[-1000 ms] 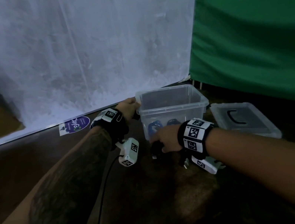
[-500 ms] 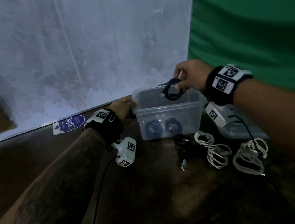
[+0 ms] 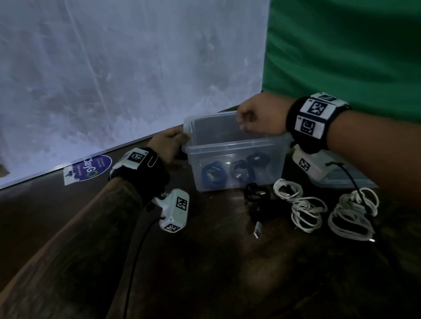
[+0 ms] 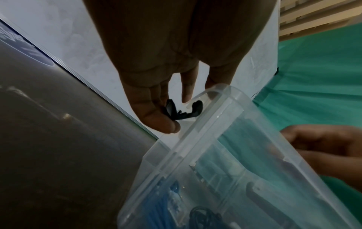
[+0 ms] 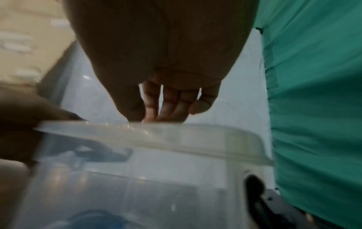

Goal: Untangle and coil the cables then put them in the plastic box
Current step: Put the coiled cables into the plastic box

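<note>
The clear plastic box (image 3: 232,147) stands on the dark table. Inside lie a blue coiled cable (image 3: 213,177) and two dark coils (image 3: 242,172), (image 3: 258,159). My left hand (image 3: 173,143) grips the box's left end; in the left wrist view its fingers (image 4: 172,125) pinch the black latch (image 4: 184,112) beside the rim (image 4: 225,117). My right hand (image 3: 246,122) hovers over the box's far rim (image 5: 156,131) with fingers (image 5: 168,106) loosely curled and nothing in them. A black cable (image 3: 256,197) and two white cable bundles (image 3: 307,210), (image 3: 352,215) lie in front of the box.
The box's clear lid (image 3: 346,181) lies to the right, partly under my right wrist. A white sheet (image 3: 104,65) hangs behind the table and a green cloth (image 3: 362,22) at the right. A purple sticker (image 3: 88,168) sits at the table's back edge.
My right hand lifted a dark coiled cable from the table, carried it over the box and let it go inside. The left hand stayed on the box's end.
</note>
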Demonstrator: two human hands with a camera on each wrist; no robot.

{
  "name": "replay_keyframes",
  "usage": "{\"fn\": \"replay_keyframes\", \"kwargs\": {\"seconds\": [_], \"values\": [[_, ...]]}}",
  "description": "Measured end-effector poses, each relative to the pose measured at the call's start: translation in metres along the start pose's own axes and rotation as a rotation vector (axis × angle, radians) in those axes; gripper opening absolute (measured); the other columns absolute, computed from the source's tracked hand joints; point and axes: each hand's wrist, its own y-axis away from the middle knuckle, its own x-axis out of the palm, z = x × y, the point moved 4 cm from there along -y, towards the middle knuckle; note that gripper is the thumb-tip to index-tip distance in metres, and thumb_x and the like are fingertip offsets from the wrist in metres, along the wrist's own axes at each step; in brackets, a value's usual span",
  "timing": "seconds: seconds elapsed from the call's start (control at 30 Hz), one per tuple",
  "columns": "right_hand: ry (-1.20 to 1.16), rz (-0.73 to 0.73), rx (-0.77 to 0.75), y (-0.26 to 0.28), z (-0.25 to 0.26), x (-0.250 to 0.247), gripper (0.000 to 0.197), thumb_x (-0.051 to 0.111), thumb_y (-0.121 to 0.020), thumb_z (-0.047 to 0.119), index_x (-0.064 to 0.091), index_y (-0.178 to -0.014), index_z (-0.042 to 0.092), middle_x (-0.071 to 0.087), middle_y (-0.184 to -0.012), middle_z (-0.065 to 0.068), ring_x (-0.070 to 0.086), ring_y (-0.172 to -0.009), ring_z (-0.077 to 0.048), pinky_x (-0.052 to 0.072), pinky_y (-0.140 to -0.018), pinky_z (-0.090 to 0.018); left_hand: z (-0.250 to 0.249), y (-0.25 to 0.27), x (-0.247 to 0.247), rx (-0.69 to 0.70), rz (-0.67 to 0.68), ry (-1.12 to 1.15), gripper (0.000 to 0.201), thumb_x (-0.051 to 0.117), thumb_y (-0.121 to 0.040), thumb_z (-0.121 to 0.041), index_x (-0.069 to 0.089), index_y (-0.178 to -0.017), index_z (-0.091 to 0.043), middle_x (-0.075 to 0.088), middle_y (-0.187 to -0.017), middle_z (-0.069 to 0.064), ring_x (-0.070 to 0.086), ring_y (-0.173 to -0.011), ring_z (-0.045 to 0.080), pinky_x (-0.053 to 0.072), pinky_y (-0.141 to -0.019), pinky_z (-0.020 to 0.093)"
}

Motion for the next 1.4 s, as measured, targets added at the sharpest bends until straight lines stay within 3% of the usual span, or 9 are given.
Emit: {"fn": "replay_keyframes", "kwargs": {"seconds": [0.07,0.23,0.43,0.7,0.93,1.13,1.23,1.3,1.4], "values": [[-0.142,-0.095,-0.038,0.023,0.02,-0.008,0.016,0.069,-0.087,0.032,0.063,-0.078,0.02,0.063,-0.072,0.008,0.059,-0.069,-0.013,0.047,-0.065,-0.026,0.0,0.001,0.001,-0.011,-0.004,0.01,0.018,0.052,-0.098,-0.026,0.061,-0.113,-0.025,0.061,-0.092,0.008,0.058,-0.072,0.024,0.053,-0.059,0.035],[0.075,0.287,-0.011,0.068,0.052,0.032,0.036,0.061,-0.089,0.05,0.056,-0.066,0.023,0.058,-0.066,0.006,0.055,-0.063,-0.016,0.037,-0.057,-0.026,-0.004,0.008,0.003,-0.014,-0.029,-0.013,0.016,0.049,-0.099,-0.023,0.058,-0.112,-0.022,0.058,-0.09,0.009,0.056,-0.069,0.022,0.052,-0.047,0.029],[0.24,0.554,0.131,0.079,0.054,0.076,0.049,0.052,-0.095,0.051,0.058,-0.123,0.011,0.063,-0.121,-0.011,0.058,-0.112,-0.028,0.041,-0.08,-0.031,-0.007,0.012,0.004,-0.005,-0.04,-0.047,0.026,0.048,-0.099,-0.02,0.059,-0.122,-0.014,0.06,-0.087,0.011,0.055,-0.064,0.021,0.049,-0.038,0.021],[-0.233,0.391,0.064,0.069,0.067,0.048,0.027,0.071,-0.083,0.048,0.067,-0.08,0.021,0.065,-0.08,0.004,0.062,-0.078,-0.017,0.049,-0.07,-0.032,-0.011,0.016,0.003,0.006,-0.045,-0.043,0.03,0.048,-0.099,-0.018,0.057,-0.127,-0.012,0.06,-0.093,0.009,0.057,-0.065,0.018,0.047,-0.037,0.018],[-0.367,-0.021,0.069,0.023,0.045,-0.019,0.022,0.078,-0.08,0.036,0.069,-0.081,0.016,0.07,-0.084,0.005,0.065,-0.081,-0.009,0.051,-0.077,-0.029,-0.009,0.015,0.001,0.043,-0.012,-0.083,0.019,0.048,-0.099,-0.021,0.059,-0.114,-0.024,0.06,-0.081,0.001,0.056,-0.065,0.017,0.043,-0.038,0.014],[0.057,0.27,0.264,-0.032,0.009,0.013,0.044,0.072,-0.081,0.045,0.074,-0.096,0.003,0.071,-0.102,-0.019,0.064,-0.085,-0.028,0.05,-0.072,-0.033,-0.003,0.009,0.0,0.016,-0.003,-0.021,0.013,0.05,-0.099,-0.026,0.06,-0.107,-0.025,0.061,-0.081,0.001,0.057,-0.067,0.018,0.049,-0.055,0.027],[0.105,0.397,0.277,-0.035,0.003,0.026,0.044,0.061,-0.09,0.048,0.073,-0.105,0.008,0.07,-0.107,-0.012,0.065,-0.094,-0.029,0.053,-0.082,-0.037,-0.002,0.008,-0.002,0.025,-0.007,-0.009,0.012,0.051,-0.098,-0.026,0.062,-0.101,-0.026,0.061,-0.08,0.0,0.057,-0.065,0.016,0.05,-0.05,0.024],[0.109,0.39,0.261,-0.031,-0.001,0.03,0.041,0.057,-0.095,0.045,0.07,-0.116,0.012,0.066,-0.113,-0.008,0.062,-0.101,-0.027,0.05,-0.088,-0.033,-0.002,0.008,-0.002,0.032,-0.007,-0.019,0.012,0.052,-0.098,-0.026,0.062,-0.091,-0.03,0.062,-0.08,0.0,0.058,-0.065,0.016,0.05,-0.048,0.022],[-0.088,0.184,0.214,-0.021,-0.005,0.02,0.025,0.067,-0.089,0.037,0.075,-0.103,0.018,0.071,-0.108,-0.001,0.063,-0.101,-0.02,0.049,-0.087,-0.027,-0.004,0.012,0.0,0.029,-0.008,-0.031,0.011,0.051,-0.098,-0.027,0.061,-0.094,-0.029,0.061,-0.082,-0.002,0.058,-0.066,0.015,0.051,-0.05,0.024]]}}
